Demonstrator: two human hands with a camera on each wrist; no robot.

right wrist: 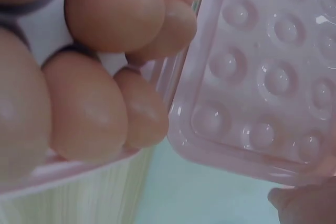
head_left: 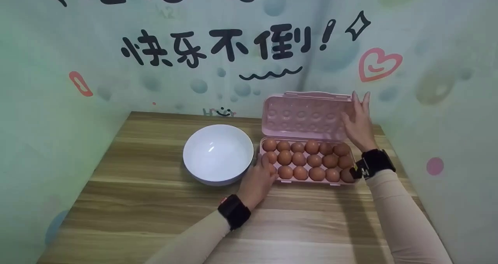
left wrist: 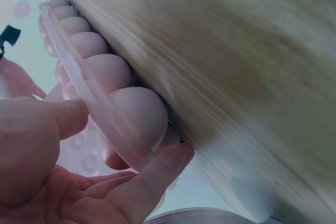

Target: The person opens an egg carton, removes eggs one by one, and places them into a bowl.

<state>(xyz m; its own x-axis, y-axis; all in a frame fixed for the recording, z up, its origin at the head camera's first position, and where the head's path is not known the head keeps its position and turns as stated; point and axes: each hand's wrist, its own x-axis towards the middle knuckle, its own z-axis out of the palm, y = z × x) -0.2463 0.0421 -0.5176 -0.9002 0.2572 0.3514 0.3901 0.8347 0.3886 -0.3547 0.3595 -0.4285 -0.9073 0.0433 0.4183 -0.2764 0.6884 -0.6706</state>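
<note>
A pink plastic egg box [head_left: 305,182] sits on the right half of the table, its tray filled with rows of brown eggs [head_left: 298,159]. Its dimpled lid [head_left: 307,116] stands raised along the back side. My left hand [head_left: 255,184] grips the tray's front left corner; in the left wrist view the thumb [left wrist: 73,118] lies at the rim and a finger reaches round the corner by an egg [left wrist: 140,114]. At the lid's right edge is my right hand [head_left: 360,126], fingers pointing up, thumb over the lid's inner face. The right wrist view shows the lid [right wrist: 257,174] close to the fingertips.
A white bowl [head_left: 218,151] stands just left of the egg box, near my left hand. Under both is a wood-grain table [head_left: 155,213]. A printed curtain [head_left: 175,85] hangs behind the table's back edge and along its sides.
</note>
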